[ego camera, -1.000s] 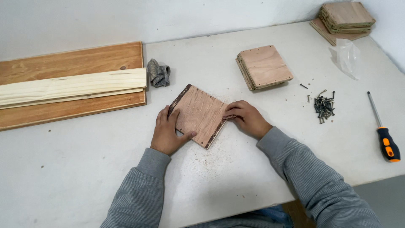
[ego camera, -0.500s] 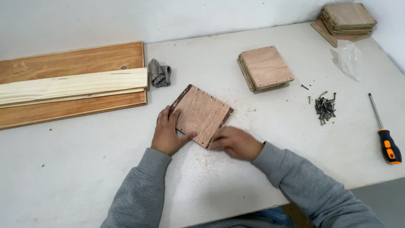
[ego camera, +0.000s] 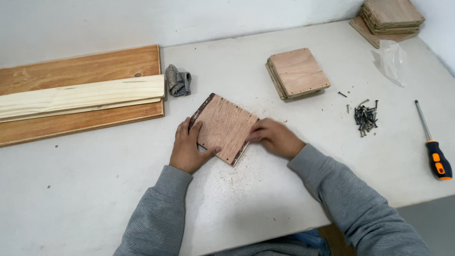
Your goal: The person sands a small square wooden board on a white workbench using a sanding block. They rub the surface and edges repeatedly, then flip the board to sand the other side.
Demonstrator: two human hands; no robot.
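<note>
table [ego camera: 95,199]: white top, carrying everything; sawdust specks lying in front of my hands.
dark board [ego camera: 71,64]: lying flat at far left, well apart from my hands.
pale plank [ego camera: 80,95]: lying lengthwise on top of the dark board, its right end just about level with the board's right edge.
far stack [ego camera: 391,14]: plywood squares sitting in the back right corner, near the wall.
near stack [ego camera: 297,72]: a few plywood squares sitting right of centre, beyond my right hand, apart from it.
panel [ego camera: 225,127]: square plywood piece lying flat at table centre, turned like a diamond, small holes showing along its edges. It's sitting between my two hands.
left hand [ego camera: 188,148]: I'm pressing it on the panel's left corner, fingers spread flat on the face, thumb lying along the lower left edge. Not closed round it.
right hand [ego camera: 274,137]: I'm touching the panel's right edge with curled fingers. Blurred, so I can't tell whether I'm pinching anything.
bag [ego camera: 392,59]: clear plastic, crumpled, lying just in front of the far stack.
screwdriver [ego camera: 432,143]: orange and black handle, lying at the right edge, shaft pointing away from me.
rag [ego camera: 178,80]: grey, bunched up, touching the right end of the dark board.
screws [ego camera: 366,116]: dark little heap sitting between the near stack and the screwdriver, a few strays lying just beside it.
</note>
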